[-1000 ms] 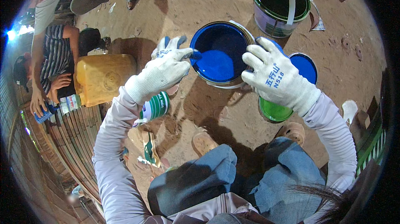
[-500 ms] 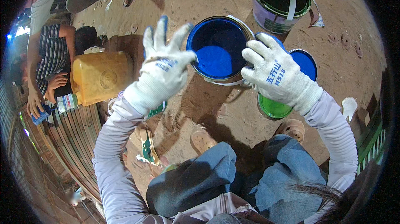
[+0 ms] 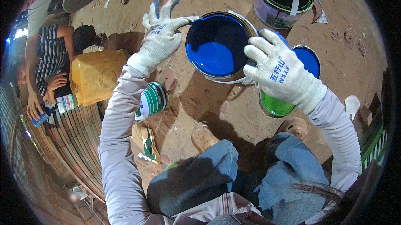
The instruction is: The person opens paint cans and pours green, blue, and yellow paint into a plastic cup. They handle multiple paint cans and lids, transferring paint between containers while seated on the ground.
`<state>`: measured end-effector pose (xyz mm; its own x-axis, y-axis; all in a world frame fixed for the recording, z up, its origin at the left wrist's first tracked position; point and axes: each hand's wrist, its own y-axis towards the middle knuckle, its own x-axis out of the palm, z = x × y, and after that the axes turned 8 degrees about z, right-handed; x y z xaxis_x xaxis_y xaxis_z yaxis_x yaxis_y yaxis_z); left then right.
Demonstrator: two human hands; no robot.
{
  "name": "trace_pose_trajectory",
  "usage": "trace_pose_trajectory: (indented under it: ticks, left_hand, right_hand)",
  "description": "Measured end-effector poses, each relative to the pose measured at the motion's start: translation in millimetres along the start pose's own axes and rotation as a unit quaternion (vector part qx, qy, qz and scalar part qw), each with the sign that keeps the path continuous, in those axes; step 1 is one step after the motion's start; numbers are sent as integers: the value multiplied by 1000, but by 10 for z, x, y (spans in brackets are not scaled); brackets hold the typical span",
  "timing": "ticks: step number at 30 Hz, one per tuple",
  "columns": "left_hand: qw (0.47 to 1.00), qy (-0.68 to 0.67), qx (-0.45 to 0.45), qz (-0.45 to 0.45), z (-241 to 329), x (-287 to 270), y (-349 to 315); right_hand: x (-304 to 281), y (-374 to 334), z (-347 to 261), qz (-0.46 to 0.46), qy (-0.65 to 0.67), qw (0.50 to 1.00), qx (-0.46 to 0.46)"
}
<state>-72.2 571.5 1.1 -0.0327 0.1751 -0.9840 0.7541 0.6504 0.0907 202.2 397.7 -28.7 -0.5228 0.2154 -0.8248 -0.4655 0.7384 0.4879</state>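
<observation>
The bucket (image 3: 211, 27) of blue paint (image 3: 215, 59) sits between my hands, its far inside too dark to make out. My right hand (image 3: 277, 64) curls at its right rim; the fingertips are hidden, so I can't tell whether they clasp rim or handle (image 3: 242, 16). My left hand (image 3: 161, 37) is spread and empty, one finger reaching the opposite rim, contact unclear. Beneath my right hand, a green lid (image 3: 276, 104) is partly covered; beyond it, a bigger pail (image 3: 269, 15) is cut off.

Bucket (image 3: 216, 45) between left hand (image 3: 161, 37) and right hand (image 3: 280, 65), jerrycan (image 3: 97, 75) farther left.
</observation>
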Motion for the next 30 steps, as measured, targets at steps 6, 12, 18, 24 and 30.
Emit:
trace_pose_trajectory:
  ticks: [6, 12, 18, 24, 30]
  left_hand:
    - [985, 18, -142, -95, 191, -132, -195]
    - [960, -42, -233, -148, 306, -259, -321]
    - [973, -115, -128, -156, 111, -271, -536]
    - [982, -179, 18, -57, 76, -305, -678]
    - [958, -265, -68, -85, 336, -416, -507]
  right_hand:
    - [14, -17, 4, -2, 8, 1000, 4]
    - [40, -34, 5, 27, -3, 1000, -8]
    - [2, -36, -9, 28, -21, 999, -13]
    - [10, -32, -46, 31, -22, 999, -4]
    - [24, -37, -49, 12, -16, 1000, 0]
